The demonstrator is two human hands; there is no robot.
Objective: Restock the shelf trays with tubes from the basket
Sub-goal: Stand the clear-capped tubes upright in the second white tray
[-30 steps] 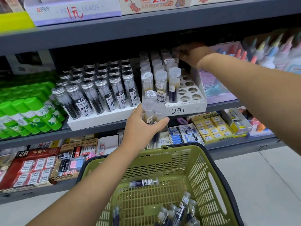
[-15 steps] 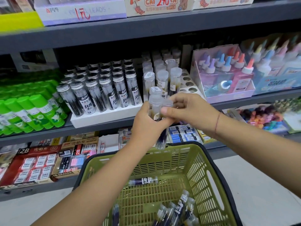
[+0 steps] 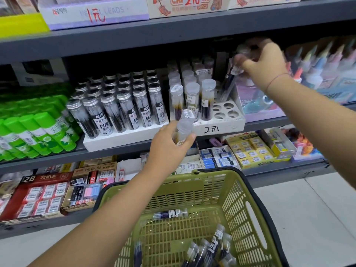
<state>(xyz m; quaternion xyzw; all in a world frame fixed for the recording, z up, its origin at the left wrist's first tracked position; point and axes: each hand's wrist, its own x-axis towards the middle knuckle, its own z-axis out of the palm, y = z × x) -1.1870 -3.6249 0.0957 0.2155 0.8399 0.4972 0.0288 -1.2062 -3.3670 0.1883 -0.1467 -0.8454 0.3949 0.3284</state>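
Grey shelf [image 3: 123,151] bears white trays [image 3: 221,127] of tubes [image 3: 207,99].

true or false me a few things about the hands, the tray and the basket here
1. The right hand holds a slanted tube over the back of the white tray. True.
2. The left hand holds nothing. False: it grips a clear tube in front of the shelf.
3. The basket has nothing in it. False: several tubes lie inside.
4. The white tray has unfilled holes at its front right. True.
5. Green glue sticks lie on the shelf to the left of the trays. True.
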